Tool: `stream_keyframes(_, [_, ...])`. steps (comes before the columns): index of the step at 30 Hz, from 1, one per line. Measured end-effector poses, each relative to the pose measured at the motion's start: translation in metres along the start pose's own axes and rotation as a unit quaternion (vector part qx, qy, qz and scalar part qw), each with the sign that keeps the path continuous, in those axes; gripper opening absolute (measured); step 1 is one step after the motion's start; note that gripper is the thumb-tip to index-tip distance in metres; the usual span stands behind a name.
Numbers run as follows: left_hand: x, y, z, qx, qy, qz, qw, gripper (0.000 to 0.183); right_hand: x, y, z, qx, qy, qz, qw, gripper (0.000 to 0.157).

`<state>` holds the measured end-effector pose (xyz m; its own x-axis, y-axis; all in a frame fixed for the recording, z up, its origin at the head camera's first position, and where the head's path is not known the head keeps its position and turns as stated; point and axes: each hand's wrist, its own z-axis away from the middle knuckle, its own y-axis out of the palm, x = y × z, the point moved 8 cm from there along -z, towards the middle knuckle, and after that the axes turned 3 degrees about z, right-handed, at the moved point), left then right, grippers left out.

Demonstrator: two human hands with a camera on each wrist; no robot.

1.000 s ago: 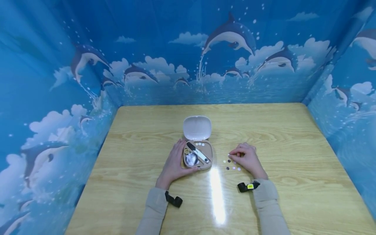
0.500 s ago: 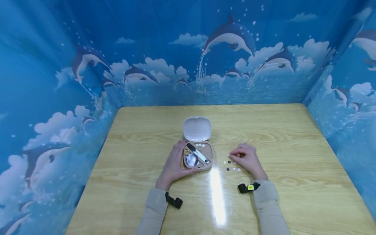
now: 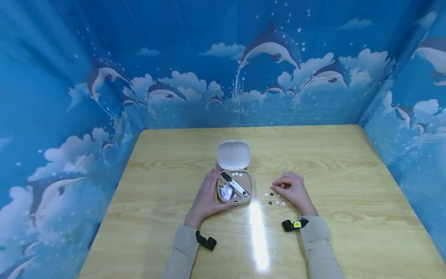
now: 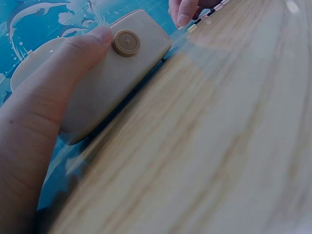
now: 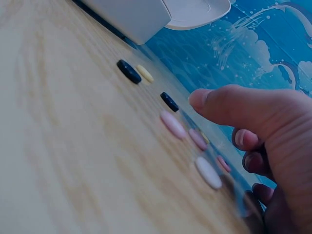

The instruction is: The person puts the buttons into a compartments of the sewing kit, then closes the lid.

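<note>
A beige sewing box [image 3: 246,179] stands with its white lid [image 3: 234,155] raised at the back. My left hand [image 3: 206,197] grips its left side, fingers along the far left edge and thumb across the front. In the left wrist view the thumb lies beside a button-shaped catch [image 4: 126,43]. Inside are a white tool with a black end [image 3: 235,184], a round silvery piece [image 3: 227,192], a gold ring [image 3: 221,182] and several white buttons [image 3: 237,174]. To the right, my right hand [image 3: 292,190] pinches a small white button [image 3: 271,186] between thumb and index finger, low over the table.
Several loose buttons lie just below the right fingertips, among them a black button [image 5: 128,71], a pale yellow button [image 5: 145,73], a pink button [image 5: 173,125] and a white button [image 5: 208,173]. A dolphin-print curtain [image 3: 195,104] hangs round the wooden table [image 3: 348,170].
Both hands and the box keep their places on the table. The whole scene sits slightly lower in the head view than before.
</note>
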<state>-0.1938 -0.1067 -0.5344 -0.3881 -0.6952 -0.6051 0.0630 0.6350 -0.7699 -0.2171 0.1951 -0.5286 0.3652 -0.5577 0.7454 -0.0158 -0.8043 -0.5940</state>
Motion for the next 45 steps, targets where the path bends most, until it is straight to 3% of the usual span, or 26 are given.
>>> stream_keyframes(18, [0.0, 0.0, 0.0, -0.009, -0.002, 0.002, 1.0, 0.125, -0.004, -0.002, -0.003, -0.01, 0.035, -0.051, 0.998, 0.011])
stream_keyframes(27, [0.001, 0.001, -0.001, -0.005, -0.005, 0.002, 1.0, 0.125, 0.007, -0.007, -0.009, -0.027, 0.009, -0.053, 0.998, 0.012])
stream_keyframes(34, [0.001, 0.001, -0.001, -0.001, -0.008, 0.0, 1.0, 0.127, 0.018, -0.008, -0.019, -0.015, 0.026, -0.032, 0.999, 0.011])
stream_keyframes(45, [-0.001, -0.001, 0.0, -0.005, 0.001, 0.003, 1.0, 0.125, 0.036, 0.002, -0.038, -0.013, -0.006, -0.032, 0.999, 0.011])
